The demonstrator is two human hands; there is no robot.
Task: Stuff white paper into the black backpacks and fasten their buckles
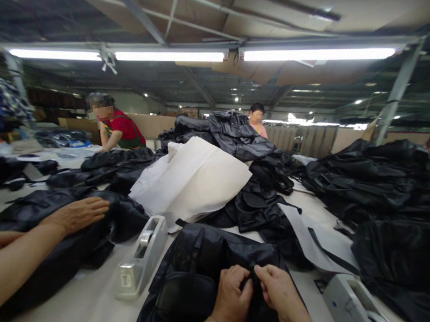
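Note:
A black, leather-look bag (187, 292) with a rounded flap pocket lies on the white table in front of me. My left hand (233, 298) is closed at the bag's right part, thumb and fingers pinched on its black material. Close beside it, my right hand (276, 289) pinches a small dark piece of the same bag between thumb and forefinger. The two hands nearly meet; exactly what part lies between the fingertips is too dark to make out.
Grey tape dispensers stand left (143, 258) and right (352, 303) of the bag. White paper sheets (196, 175) lie beyond it. Black bags pile up at the right (379, 183) and back. At left, a co-worker's hand (81, 213) rests on another black bag. More people work behind.

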